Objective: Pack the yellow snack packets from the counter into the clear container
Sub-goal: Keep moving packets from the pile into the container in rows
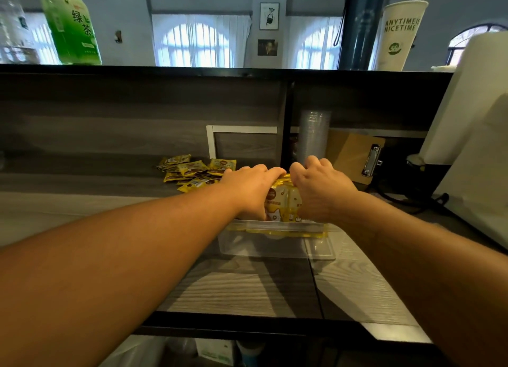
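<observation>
Snack packets (pixel 283 201): yellow, brown round logo, white cartoon print. Loose packets (pixel 196 170) on counter: yellow with brown patches. Container (pixel 275 245): clear, colourless. Counter (pixel 247 287): grey wood-grain. Bottle (pixel 71 26): green, white label with green characters. Paper cup (pixel 398 34): white, green lettering. Clipboard (pixel 354 158): brown, silver clip

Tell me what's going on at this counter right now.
A person is packing yellow snack packets. Both the left hand and the right hand grip a bundle of packets, standing it in the clear container on the counter. A loose pile of packets waits further back to the left.
</observation>
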{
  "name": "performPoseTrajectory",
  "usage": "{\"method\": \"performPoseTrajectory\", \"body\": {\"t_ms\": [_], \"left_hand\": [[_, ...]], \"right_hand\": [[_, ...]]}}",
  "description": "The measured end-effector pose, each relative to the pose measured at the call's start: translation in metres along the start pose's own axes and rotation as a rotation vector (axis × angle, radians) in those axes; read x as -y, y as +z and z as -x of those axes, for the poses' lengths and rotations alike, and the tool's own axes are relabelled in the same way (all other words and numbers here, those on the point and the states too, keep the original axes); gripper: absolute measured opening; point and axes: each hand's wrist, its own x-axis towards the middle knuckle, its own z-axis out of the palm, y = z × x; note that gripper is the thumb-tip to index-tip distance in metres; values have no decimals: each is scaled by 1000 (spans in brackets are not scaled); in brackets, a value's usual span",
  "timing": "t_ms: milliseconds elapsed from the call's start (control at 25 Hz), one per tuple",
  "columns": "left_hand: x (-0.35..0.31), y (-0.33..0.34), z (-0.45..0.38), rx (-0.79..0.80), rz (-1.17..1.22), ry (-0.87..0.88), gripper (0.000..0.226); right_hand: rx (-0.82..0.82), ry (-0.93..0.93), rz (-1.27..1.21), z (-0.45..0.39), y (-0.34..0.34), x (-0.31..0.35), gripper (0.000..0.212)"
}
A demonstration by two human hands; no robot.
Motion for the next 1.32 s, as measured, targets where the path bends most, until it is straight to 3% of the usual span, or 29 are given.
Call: {"method": "performPoseTrajectory", "body": {"t_ms": [120, 200, 320, 400, 600, 760, 920, 1000, 1160, 1240, 1320], "left_hand": [[6, -2, 0, 37, -44, -2, 112], [13, -7, 4, 44, 48, -15, 106], [32, -9, 14, -184, 486, -128, 65], [59, 5, 22, -293, 561, -231, 45], [106, 50, 48, 185, 261, -273, 52], [114, 48, 70, 82, 272, -239, 52], [122, 37, 101, 137, 167, -165, 76], [121, 35, 112, 140, 158, -197, 59], [127, 29, 136, -24, 212, -242, 38], [138, 28, 146, -190, 443, -360, 39], [150, 28, 151, -365, 866, -551, 43]], "right_hand": [[45, 27, -42, -2, -2, 1, 76], [63, 22, -52, -2, -5, 1, 76], [90, 6, -64, -3, -10, 3, 74], [102, -4, -89, -4, -15, 5, 74], [56, -66, -195, -12, -29, 26, 68], [-8, -98, -286, -22, -38, 59, 55], [-8, -136, -282, -34, -43, 104, 48], [29, -144, -260, -42, -44, 125, 48], [115, -167, -171, -64, -35, 168, 42], [216, -172, -94, -71, -27, 188, 35], [332, -157, -24, -79, -18, 206, 31]]}}
